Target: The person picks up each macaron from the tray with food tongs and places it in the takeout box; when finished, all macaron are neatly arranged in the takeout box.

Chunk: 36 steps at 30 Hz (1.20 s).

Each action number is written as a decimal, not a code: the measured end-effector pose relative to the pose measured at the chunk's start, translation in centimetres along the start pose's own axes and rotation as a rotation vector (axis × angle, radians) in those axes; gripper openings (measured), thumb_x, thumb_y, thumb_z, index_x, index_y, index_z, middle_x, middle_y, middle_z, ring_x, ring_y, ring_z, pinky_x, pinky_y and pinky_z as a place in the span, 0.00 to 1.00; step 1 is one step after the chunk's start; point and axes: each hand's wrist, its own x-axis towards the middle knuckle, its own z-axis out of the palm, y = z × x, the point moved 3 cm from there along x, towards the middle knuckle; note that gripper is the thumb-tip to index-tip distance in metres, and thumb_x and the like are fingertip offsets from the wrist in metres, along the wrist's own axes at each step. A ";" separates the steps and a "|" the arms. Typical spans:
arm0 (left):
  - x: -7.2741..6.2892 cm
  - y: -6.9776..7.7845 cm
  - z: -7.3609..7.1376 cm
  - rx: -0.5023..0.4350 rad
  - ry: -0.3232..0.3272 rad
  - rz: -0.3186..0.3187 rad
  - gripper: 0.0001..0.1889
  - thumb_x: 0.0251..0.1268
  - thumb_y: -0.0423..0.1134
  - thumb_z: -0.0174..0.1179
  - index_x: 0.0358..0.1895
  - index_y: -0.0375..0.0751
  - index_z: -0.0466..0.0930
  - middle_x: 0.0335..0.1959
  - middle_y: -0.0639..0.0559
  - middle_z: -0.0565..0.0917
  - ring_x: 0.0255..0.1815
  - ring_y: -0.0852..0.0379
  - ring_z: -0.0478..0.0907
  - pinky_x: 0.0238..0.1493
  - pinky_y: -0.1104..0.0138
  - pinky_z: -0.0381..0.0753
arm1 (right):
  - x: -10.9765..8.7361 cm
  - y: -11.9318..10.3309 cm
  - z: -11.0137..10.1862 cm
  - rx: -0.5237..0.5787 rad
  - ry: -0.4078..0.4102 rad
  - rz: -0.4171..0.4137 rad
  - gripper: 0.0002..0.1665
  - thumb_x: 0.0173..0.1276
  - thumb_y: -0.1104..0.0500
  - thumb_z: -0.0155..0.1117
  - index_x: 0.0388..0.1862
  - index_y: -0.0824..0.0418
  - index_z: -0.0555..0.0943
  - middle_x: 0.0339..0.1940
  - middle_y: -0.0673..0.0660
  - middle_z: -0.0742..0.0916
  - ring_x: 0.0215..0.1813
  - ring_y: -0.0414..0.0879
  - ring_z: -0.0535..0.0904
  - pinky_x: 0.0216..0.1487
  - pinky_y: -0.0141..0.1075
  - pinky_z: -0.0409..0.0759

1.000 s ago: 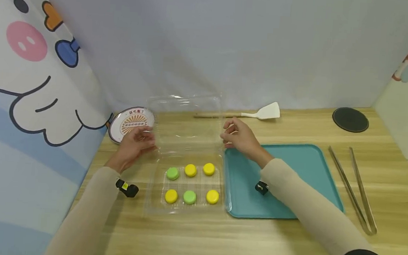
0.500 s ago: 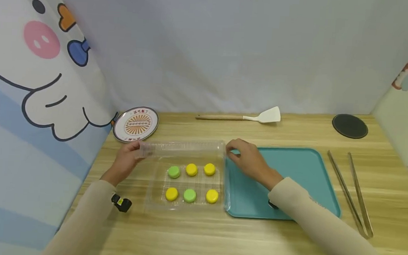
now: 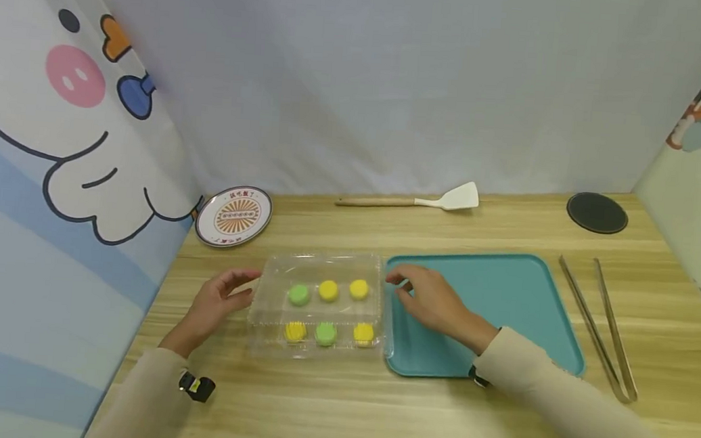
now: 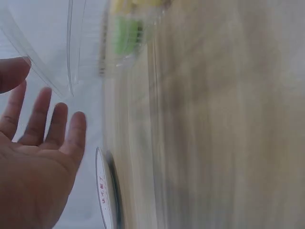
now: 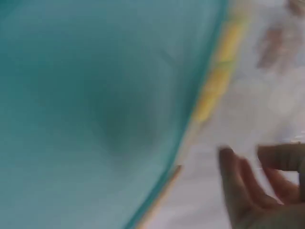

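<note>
In the head view a clear plastic clamshell box (image 3: pixel 313 342) holds several yellow and green macarons, such as a green macaron (image 3: pixel 299 295) and a yellow macaron (image 3: pixel 328 290). Its transparent lid (image 3: pixel 280 268) leans over them, tilted, with its ridged front rim above the front row. My left hand (image 3: pixel 213 308) is beside the lid's left edge; in the left wrist view its thumb and fingers are spread apart, close to the lid. On the other side my right hand (image 3: pixel 427 295) has its fingertips near the lid's right edge, thumb and fingers apart in the blurred right wrist view.
A teal tray (image 3: pixel 503 304) lies right of the box, under my right hand. Steel tongs (image 3: pixel 608 332) are beyond it. At the back are a printed plate (image 3: pixel 235 216), a white spatula with a wooden handle (image 3: pixel 413 202) and a black round disc (image 3: pixel 597 212).
The lid has swung from upright at the back, forward and down over the macarons. Both hands came toward the front with it, and the left hand has let go of the lid's edge.
</note>
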 end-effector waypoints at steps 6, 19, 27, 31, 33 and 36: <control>-3.1 0.5 0.6 0.031 -0.069 -0.191 0.32 0.74 0.32 0.57 0.74 0.27 0.54 0.70 0.29 0.63 0.70 0.34 0.64 0.57 0.68 0.74 | -2.0 -1.3 0.0 0.469 -0.332 0.351 0.28 0.71 0.71 0.57 0.69 0.72 0.65 0.47 0.65 0.82 0.41 0.52 0.83 0.38 0.43 0.84; -6.2 0.5 2.1 -0.120 -0.239 -0.459 0.24 0.78 0.38 0.53 0.64 0.20 0.64 0.48 0.41 0.78 0.47 0.54 0.79 0.50 0.59 0.82 | -3.3 -1.4 2.4 0.819 -0.409 0.568 0.32 0.66 0.73 0.66 0.64 0.75 0.61 0.41 0.69 0.84 0.35 0.53 0.86 0.36 0.41 0.86; -6.3 0.1 2.0 -0.159 -0.218 -0.449 0.23 0.78 0.35 0.54 0.63 0.17 0.65 0.46 0.43 0.81 0.46 0.55 0.81 0.50 0.61 0.82 | -3.2 -1.3 3.2 0.842 -0.383 0.577 0.27 0.65 0.77 0.64 0.59 0.74 0.63 0.37 0.69 0.83 0.30 0.48 0.86 0.33 0.37 0.85; -6.4 0.0 1.9 -0.170 -0.219 -0.433 0.21 0.77 0.32 0.54 0.61 0.14 0.66 0.44 0.44 0.82 0.44 0.54 0.82 0.50 0.59 0.83 | -3.1 -1.4 3.4 0.843 -0.370 0.556 0.24 0.64 0.78 0.64 0.55 0.74 0.65 0.34 0.68 0.83 0.29 0.48 0.86 0.32 0.36 0.85; -6.4 0.0 1.9 -0.174 -0.214 -0.433 0.20 0.77 0.31 0.54 0.59 0.15 0.67 0.42 0.44 0.82 0.43 0.55 0.82 0.50 0.60 0.83 | -3.0 -1.4 3.4 0.846 -0.368 0.551 0.23 0.64 0.78 0.64 0.53 0.74 0.66 0.33 0.68 0.83 0.28 0.48 0.86 0.33 0.36 0.85; -6.4 0.0 2.0 -0.179 -0.206 -0.429 0.17 0.76 0.30 0.54 0.56 0.15 0.69 0.41 0.45 0.82 0.42 0.56 0.82 0.49 0.61 0.83 | -3.0 -1.5 3.5 0.844 -0.367 0.552 0.22 0.63 0.79 0.64 0.52 0.73 0.66 0.32 0.68 0.83 0.28 0.48 0.86 0.34 0.38 0.86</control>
